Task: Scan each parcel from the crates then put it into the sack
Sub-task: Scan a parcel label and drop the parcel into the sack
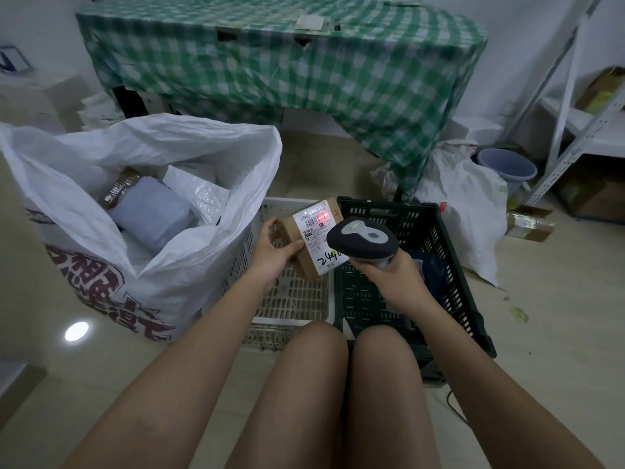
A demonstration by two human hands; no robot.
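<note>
My left hand (275, 253) grips a small brown cardboard parcel (313, 238) with a white shipping label, held over the white crate (291, 299). A red scan light falls on the label's barcode. My right hand (394, 277) holds a dark grey barcode scanner (363, 242) by its handle, its head pointed at the label. The dark green crate (422, 231) stands to the right with a dark parcel (431, 265) inside. A big white woven sack (142, 204) stands open at the left and holds several parcels, one grey and one taped brown.
A table under a green checked cloth (287, 69) stands behind the crates. At the right are a white crumpled bag (466, 204), a blue bucket (507, 169), a taped box (529, 223) on the floor and metal shelving (581, 113). My knees are below the crates.
</note>
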